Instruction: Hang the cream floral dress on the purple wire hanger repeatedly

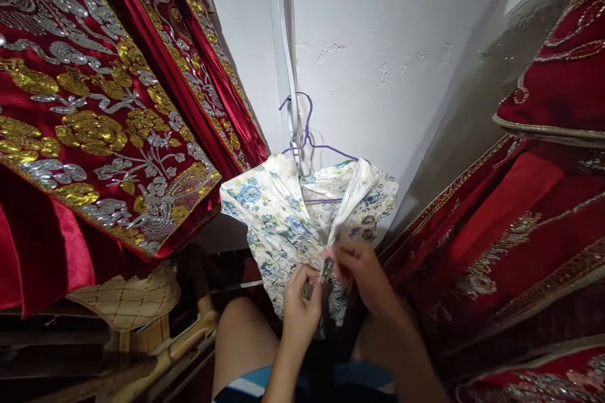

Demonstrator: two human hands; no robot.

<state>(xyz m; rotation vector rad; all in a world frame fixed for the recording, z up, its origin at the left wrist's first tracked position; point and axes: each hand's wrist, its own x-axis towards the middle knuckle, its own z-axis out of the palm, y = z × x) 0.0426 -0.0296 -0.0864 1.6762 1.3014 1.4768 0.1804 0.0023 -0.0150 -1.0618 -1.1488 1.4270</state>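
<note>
A white blouse with blue and green flowers hangs in front of me on a thin purple hanger. Its V-shaped neck gapes open, with the hanger's bottom bar showing inside. Low on the blouse's front, my left hand pinches a gathered bit of the cloth between thumb and fingers. Opposite it, my right hand is closed on the cloth at the front edge, its fingertips slightly blurred. Both hands almost meet there, and they hide the exact piece gripped.
Red garments with gold and silver sequins hang close on the left. More red embroidered clothing crowds the right side. Behind the hanger runs a white vertical strip against a pale wall. A wooden chair stands at lower left.
</note>
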